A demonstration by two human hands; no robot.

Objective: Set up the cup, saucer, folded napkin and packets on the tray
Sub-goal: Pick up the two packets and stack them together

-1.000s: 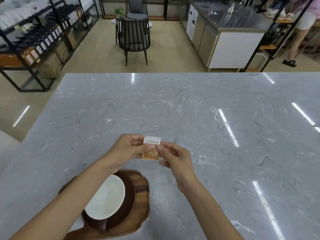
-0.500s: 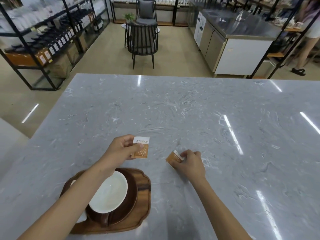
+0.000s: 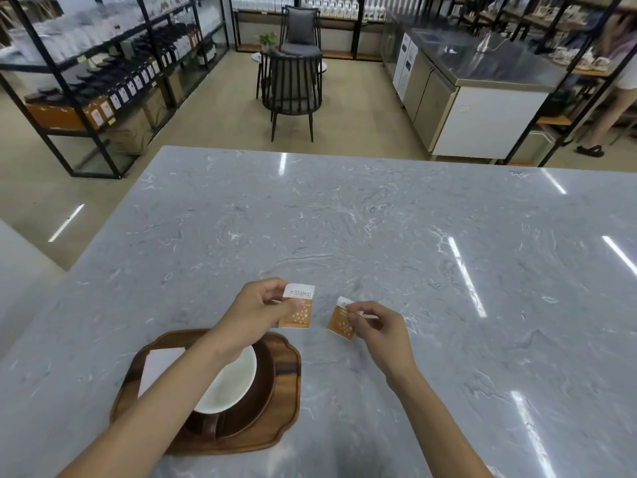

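On grey marble counter (image 3: 379, 219), wooden tray (image 3: 286, 408) carries cup (image 3: 231, 384), saucer (image 3: 255, 405), napkin (image 3: 155, 367). Left hand (image 3: 255, 312) pinches packet (image 3: 298, 310); right hand (image 3: 379, 326) pinches second packet (image 3: 339, 322), both above the counter. Shelving (image 3: 103, 81), chair (image 3: 293, 84) beyond.

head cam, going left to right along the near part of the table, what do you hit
folded napkin → cup → packet in the left hand → packet in the right hand → right hand

You work on a glossy grey marble-look counter (image 3: 379, 236); the tray (image 3: 286, 408) is smooth dark wood, the sugar packets (image 3: 298, 310) matt paper.
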